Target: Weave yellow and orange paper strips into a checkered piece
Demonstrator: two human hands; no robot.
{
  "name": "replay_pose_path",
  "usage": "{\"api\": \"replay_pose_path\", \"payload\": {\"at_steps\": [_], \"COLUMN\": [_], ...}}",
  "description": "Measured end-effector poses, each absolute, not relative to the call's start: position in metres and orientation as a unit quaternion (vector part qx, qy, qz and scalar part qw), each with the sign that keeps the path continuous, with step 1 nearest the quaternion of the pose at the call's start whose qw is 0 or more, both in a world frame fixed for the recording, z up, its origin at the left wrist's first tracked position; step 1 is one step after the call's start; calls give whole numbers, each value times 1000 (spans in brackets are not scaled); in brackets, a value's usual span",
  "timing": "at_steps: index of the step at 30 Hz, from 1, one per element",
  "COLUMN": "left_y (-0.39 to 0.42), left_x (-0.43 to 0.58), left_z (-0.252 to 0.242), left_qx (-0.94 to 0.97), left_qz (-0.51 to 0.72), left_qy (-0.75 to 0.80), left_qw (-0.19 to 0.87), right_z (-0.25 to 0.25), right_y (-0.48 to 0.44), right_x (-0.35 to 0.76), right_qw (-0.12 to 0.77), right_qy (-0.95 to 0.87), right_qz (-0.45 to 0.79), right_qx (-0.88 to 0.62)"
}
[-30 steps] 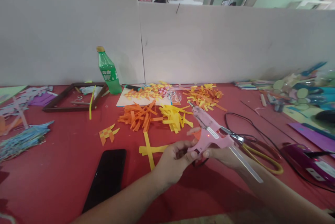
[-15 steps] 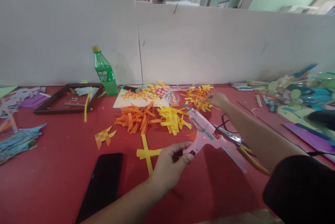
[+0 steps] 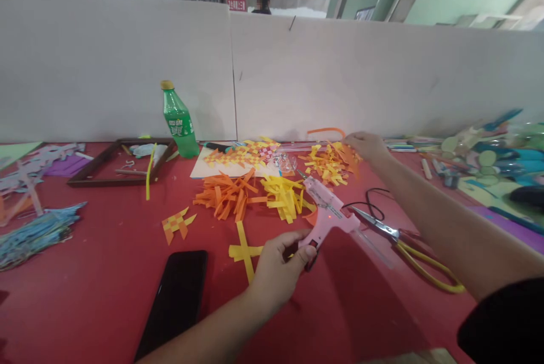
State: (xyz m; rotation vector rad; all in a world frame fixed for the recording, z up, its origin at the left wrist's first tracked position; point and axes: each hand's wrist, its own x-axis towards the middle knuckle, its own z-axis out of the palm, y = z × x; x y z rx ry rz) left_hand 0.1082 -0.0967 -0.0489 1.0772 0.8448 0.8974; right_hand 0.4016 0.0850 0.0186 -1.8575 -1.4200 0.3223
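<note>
My left hand (image 3: 278, 265) is closed round the handle end of a pink hot glue gun (image 3: 329, 216), whose nozzle points away and to the left; a small red light shows on it. A clear glue stick (image 3: 374, 248) juts from its back. At the far side, my right hand (image 3: 366, 145) pinches orange paper strips; one curved orange strip (image 3: 325, 130) rises leftward from the fingers. Just below lies a pile of woven yellow and orange paper pieces (image 3: 329, 163). Nearer are heaps of orange strips (image 3: 227, 195) and yellow strips (image 3: 284, 197). Crossed yellow strips (image 3: 244, 252) lie beside my left hand.
Scissors with yellow handles (image 3: 425, 262) lie below my right forearm. A black phone (image 3: 176, 296), a woven paper fish (image 3: 176, 225), a green bottle (image 3: 179, 123) and a wooden frame (image 3: 110, 181) are on the left. A white partition (image 3: 318, 75) borders the red table.
My right hand has risen from the woven pile and moved slightly right, lifting a curved orange strip. The glue gun stays in my left hand. The camera view has shifted a little.
</note>
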Motion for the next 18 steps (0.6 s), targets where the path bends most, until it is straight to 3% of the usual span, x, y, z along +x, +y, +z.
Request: {"api": "replay_pose_path", "payload": {"at_steps": [5, 9, 12, 18], "left_y": [-98, -99, -98, -92], "left_x": [110, 110, 108, 105], "left_z": [-52, -52, -50, -42], "left_qx": [488, 496, 501, 497], "left_qz": [393, 392, 395, 405], "left_qy": [379, 380, 380, 392], "left_qw": [681, 675, 670, 659], "right_z": [58, 76, 78, 69], "right_y": [59, 36, 27, 22], "right_x": [385, 372, 365, 358], "right_qw": [488, 523, 492, 339], "right_qy": [-572, -591, -604, -621], "right_qz": [148, 191, 238, 286], "right_qx": [-642, -584, -581, -646]}}
